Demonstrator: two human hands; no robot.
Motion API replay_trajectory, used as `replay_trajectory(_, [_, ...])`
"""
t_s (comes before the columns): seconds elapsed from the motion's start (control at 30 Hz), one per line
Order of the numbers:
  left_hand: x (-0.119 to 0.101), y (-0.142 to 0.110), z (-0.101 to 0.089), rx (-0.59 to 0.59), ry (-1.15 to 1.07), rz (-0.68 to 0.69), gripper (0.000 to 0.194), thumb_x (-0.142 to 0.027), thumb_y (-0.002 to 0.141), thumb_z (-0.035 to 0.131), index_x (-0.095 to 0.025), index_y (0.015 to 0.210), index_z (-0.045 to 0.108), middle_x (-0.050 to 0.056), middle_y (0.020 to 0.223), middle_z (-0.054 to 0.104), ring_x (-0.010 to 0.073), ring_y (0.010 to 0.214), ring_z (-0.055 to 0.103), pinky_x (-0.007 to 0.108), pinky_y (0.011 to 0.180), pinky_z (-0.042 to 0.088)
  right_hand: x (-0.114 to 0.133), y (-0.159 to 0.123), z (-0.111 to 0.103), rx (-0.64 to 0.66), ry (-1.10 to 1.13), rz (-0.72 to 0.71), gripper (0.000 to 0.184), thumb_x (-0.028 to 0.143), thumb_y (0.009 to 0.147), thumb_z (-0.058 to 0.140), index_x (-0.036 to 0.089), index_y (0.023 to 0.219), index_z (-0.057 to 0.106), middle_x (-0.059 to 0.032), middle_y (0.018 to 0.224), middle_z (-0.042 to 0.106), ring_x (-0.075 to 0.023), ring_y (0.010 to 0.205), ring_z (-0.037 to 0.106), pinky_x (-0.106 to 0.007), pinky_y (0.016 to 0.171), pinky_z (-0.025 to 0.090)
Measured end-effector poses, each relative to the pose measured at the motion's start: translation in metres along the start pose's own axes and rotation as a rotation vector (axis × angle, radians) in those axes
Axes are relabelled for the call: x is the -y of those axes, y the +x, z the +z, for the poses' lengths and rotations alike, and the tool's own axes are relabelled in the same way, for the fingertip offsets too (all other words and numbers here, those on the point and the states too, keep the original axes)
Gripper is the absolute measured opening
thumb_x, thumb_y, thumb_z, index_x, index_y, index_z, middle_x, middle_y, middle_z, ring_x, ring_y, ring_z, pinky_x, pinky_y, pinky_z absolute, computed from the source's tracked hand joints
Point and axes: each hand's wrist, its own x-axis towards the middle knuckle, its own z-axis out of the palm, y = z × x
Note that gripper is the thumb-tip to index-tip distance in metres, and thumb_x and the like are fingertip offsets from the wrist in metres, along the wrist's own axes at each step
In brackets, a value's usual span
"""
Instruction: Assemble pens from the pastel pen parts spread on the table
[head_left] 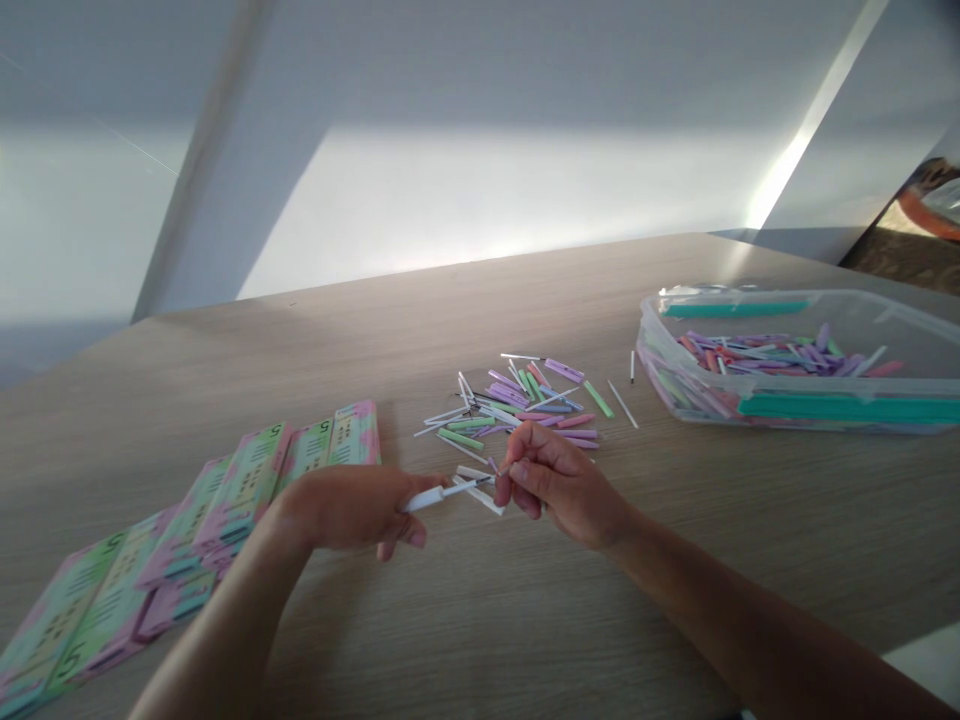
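My left hand (360, 508) is closed on a slim white pen (425, 499), its thicker barrel at the fingers and a thin, dark-tipped part pointing right. At that tip, the thumb and fingertips of my right hand (559, 482) are pinched together; whatever small piece they may hold is hidden. Just beyond both hands lies a loose pile of pen parts (510, 395), with purple, green, pink, blue and white tubes and thin white sticks, some dark-ended. A few white pieces (480, 495) rest on the table right under the fingertips.
Stacks of green and pink printed boxes (255, 465) marked 5 stand on the left. A clear plastic bin (810, 385) with teal strips holds more coloured pen parts on the right. The wooden table (375, 330) meets a pale wall (480, 190) at the back.
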Motion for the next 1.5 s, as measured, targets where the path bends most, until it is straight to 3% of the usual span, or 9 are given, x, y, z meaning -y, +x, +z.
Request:
replay_trajectory(0.47, [0.001,0.0,0.001,-0.003,-0.011,0.007,0.045,-0.019,0.078,0.046,-0.028,0.122,0.048,-0.006,0.059,0.064,0.0172,0.066,0.065,0.024,0.063,0.046,0.001,-0.002,0.006,-0.063,-0.135,-0.025,0.011,0.025,0.086,0.053,0.019,0.085,0.045,0.0014,0.069,0.06,-0.0058,0.047,0.04,-0.019,0.044,0.029])
replay_trajectory(0.97, [0.001,0.003,0.004,-0.013,-0.01,0.021,0.044,-0.018,0.076,0.047,-0.027,0.119,0.05,-0.005,0.061,0.066,0.017,0.064,0.066,0.023,0.061,0.046,-0.001,-0.01,0.012,-0.139,-0.767,-0.156,0.005,0.025,0.086,0.052,0.021,0.088,0.052,0.0002,0.074,0.054,-0.0116,0.063,0.045,-0.024,0.057,0.036])
replay_trajectory(1.23, [0.0,0.003,0.005,-0.01,-0.008,0.02,0.049,-0.017,0.075,0.047,-0.028,0.122,0.048,-0.006,0.063,0.066,0.0167,0.061,0.065,0.023,0.059,0.046,0.001,-0.01,0.013,-0.117,-0.843,-0.2,0.004,0.024,0.086,0.05,0.021,0.088,0.052,0.0015,0.069,0.05,-0.011,0.058,0.041,-0.023,0.053,0.033])
replay_trajectory(1.5, [0.002,0.002,0.005,-0.016,-0.031,0.051,0.047,-0.016,0.075,0.046,-0.025,0.121,0.05,-0.006,0.061,0.065,0.0163,0.061,0.064,0.023,0.062,0.047,-0.002,-0.011,0.011,-0.113,-0.75,-0.162,0.006,0.026,0.087,0.05,0.021,0.09,0.051,0.0006,0.074,0.053,-0.0109,0.06,0.044,-0.023,0.055,0.035])
